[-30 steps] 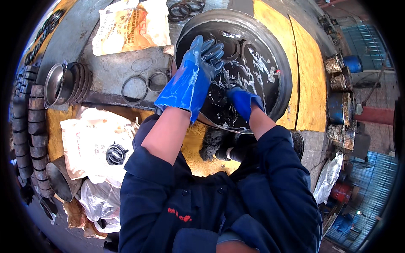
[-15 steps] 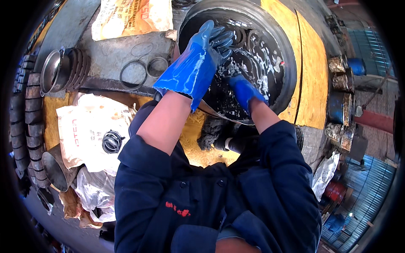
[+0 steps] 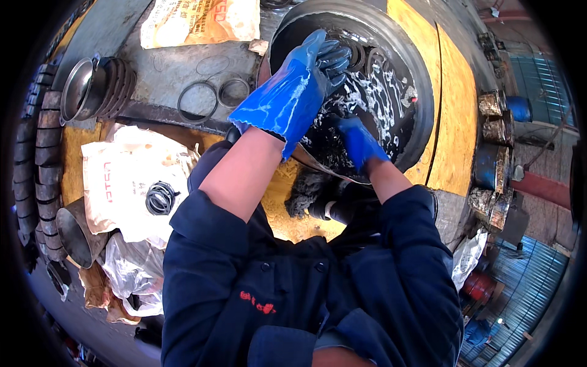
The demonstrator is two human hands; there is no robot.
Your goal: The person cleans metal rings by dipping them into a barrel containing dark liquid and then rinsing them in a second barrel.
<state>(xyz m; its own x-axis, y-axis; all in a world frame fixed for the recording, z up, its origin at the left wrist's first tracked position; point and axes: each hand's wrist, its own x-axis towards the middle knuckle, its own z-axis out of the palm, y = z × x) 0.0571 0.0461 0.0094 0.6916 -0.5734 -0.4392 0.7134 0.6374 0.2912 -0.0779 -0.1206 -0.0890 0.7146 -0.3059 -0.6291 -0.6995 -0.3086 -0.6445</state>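
A large round metal tub (image 3: 424, 101) holds dark, shiny liquid (image 3: 391, 125) with pale streaks across its surface. My left hand (image 3: 315, 67), in a long blue rubber glove, is over the tub's left side; its wet, darkened fingers stretch rightward, slightly bent and apart, with nothing visible in them. Nearer to me, my right hand (image 3: 362, 145) wears a blue glove too and reaches down into the liquid. Its fingers are hidden beneath the surface, so any held thing is out of sight. Dark rings (image 3: 377, 59) show at the tub's far side, beyond my left fingers.
On the grey bench left of the tub lie two thin black rings (image 3: 197, 102) and a printed paper sack (image 3: 205, 24). Stacked metal pans (image 3: 78, 90) stand farther left. A bundle of black rings (image 3: 160, 198) rests on a pale sack (image 3: 116, 183). Yellow boards (image 3: 455, 110) flank the tub's right.
The view has shifted slightly. My right hand has moved a little within the liquid, and the pale streaks have changed shape. My left hand keeps nearly the same pose over the tub.
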